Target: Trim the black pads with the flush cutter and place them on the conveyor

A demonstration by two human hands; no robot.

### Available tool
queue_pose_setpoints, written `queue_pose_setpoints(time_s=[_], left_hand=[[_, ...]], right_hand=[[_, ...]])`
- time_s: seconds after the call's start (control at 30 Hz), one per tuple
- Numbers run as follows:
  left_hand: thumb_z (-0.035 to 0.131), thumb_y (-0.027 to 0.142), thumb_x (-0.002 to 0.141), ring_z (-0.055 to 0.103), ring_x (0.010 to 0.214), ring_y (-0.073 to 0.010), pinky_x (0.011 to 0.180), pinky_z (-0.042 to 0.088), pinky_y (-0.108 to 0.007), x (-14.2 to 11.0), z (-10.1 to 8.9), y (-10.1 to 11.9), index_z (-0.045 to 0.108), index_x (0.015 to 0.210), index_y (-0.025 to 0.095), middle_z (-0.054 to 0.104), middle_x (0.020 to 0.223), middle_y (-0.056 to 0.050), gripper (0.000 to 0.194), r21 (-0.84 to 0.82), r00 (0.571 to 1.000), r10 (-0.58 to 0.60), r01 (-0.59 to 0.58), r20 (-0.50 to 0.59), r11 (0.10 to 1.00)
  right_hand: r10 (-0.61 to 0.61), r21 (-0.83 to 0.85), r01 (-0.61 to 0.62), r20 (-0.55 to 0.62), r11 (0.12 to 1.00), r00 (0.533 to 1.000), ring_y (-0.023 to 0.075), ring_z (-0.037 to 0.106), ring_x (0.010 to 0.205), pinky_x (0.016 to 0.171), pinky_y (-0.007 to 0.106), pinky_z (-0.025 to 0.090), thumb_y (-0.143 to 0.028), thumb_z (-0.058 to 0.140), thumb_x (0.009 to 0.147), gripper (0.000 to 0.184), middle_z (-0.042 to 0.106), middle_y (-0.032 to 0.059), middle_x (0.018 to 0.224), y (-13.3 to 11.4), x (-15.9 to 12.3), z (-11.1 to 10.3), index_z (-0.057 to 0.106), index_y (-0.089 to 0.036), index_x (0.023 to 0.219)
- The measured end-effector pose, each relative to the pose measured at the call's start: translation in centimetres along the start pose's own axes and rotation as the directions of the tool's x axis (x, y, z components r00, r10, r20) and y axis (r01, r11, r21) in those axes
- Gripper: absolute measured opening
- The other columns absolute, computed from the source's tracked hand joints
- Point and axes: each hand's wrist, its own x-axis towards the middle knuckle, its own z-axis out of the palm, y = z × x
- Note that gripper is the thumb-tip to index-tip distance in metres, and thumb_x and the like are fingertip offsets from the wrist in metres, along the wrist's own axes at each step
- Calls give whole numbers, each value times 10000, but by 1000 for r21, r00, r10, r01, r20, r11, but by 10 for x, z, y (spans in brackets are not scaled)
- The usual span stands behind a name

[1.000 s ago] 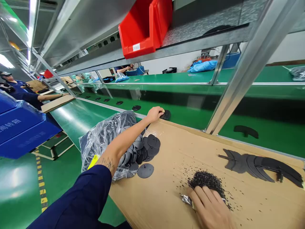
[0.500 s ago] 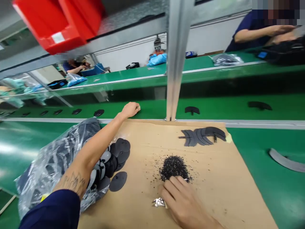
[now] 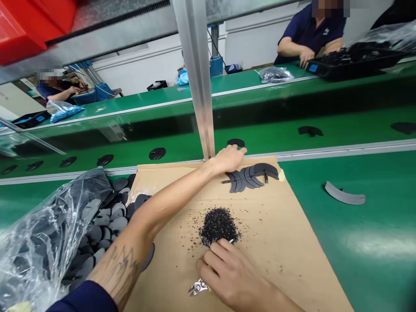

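The left hand (image 3: 230,157), left of the post (image 3: 200,86) a moment ago, is now right of it, at a curved part (image 3: 236,142) above centre; whether it grips cannot be told. The right hand (image 3: 227,273), lower centre, clasps nippers (image 3: 199,285) below black bits (image 3: 218,223). Rightward, cardboard (image 3: 279,242) stretches to a slanting edge, then green table (image 3: 367,268).

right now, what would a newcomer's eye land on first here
Probably the heap of small black bits on the cardboard sheet, just beyond the right hand, which holds a metal-tipped tool. Next come the left hand at a black part on the green strip, and the clear plastic bag with dark discs at lower left.
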Motion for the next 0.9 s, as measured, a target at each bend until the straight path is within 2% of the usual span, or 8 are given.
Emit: queue_pose_setpoints(time_s=[0.17, 0.33, 0.5, 0.63, 0.67, 0.77, 0.83, 0.9], left_hand=[[426, -6, 919, 603, 1180, -321, 952, 504, -409, 38, 7, 6, 626, 1192, 42, 614, 1218, -254, 342, -20, 980, -189, 188, -56, 982], [391, 15, 947, 620, 1109, -274, 884, 492, -349, 15, -4, 9, 627, 1144, 107, 626, 1165, -179, 321, -40, 976, -94, 87, -194, 995], [448, 158, 1000, 614, 902, -196, 796, 480, -292, -69, -16, 2, 621, 1019, 140, 642, 977, -86, 176, -54, 935, 166, -191, -312, 980], [499, 183, 991, 607, 786, -153, 745, 486, -254, -171, -12, -10, 614, 911, 137, 638, 843, -54, 147, -184, 849, 366, -458, -381, 870], [503, 187, 994, 618, 799, -150, 755, 495, -248, -195, -8, -10, 615, 927, 139, 648, 854, -58, 139, -243, 853, 371, -472, -367, 847], [516, 211, 1003, 651, 857, -155, 784, 515, -239, -254, 4, -9, 619, 1000, 138, 679, 916, -85, 126, -430, 902, 332, -424, -275, 797], [542, 250, 1002, 670, 872, -155, 785, 525, -231, -277, 10, -16, 614, 1044, 142, 694, 946, -90, 137, -516, 938, 288, -346, -191, 784], [538, 284, 1006, 675, 848, -149, 777, 530, -231, -289, 12, -34, 612, 1038, 155, 700, 947, -77, 152, -487, 977, 171, -213, -130, 847]], right_hand=[[-32, -19, 30, -79, 999, 996, 156, 402, 685, 685, 335, 299, -80, 474, 1011, 232, 554, 20, 759, 2, 0, 1, 639, -152, 864], [8, -11, -11, -225, 1000, 974, 150, 421, 687, 638, 329, 315, -82, 433, 1031, 255, 569, 28, 771, 3, 4, -1, 646, -135, 901], [150, 29, -158, -522, 987, 840, 137, 489, 725, 636, 302, 418, -56, 535, 976, 179, 587, 58, 923, 7, 3, -6, 637, -141, 1097], [223, 54, -245, -634, 968, 741, 184, 593, 887, 650, 289, 519, -82, 714, 882, 433, 559, 109, 1075, 15, 5, -14, 589, -173, 1286], [234, 75, -240, -615, 968, 753, 202, 608, 917, 661, 298, 534, -91, 714, 879, 434, 566, 121, 1091, 17, 6, -14, 588, -171, 1287], [181, 216, -90, -451, 972, 874, 212, 643, 893, 695, 329, 538, -49, 570, 912, 286, 639, 112, 1049, 17, 12, -11, 607, -175, 1166], [142, 357, -11, -343, 934, 928, 199, 660, 854, 700, 323, 526, -40, 508, 924, 229, 678, 86, 986, 14, 16, -8, 602, -191, 1070], [188, 474, -34, -282, 880, 941, 182, 662, 815, 685, 296, 517, -90, 531, 949, 145, 685, 68, 936, 9, 20, -5, 599, -202, 1011]])
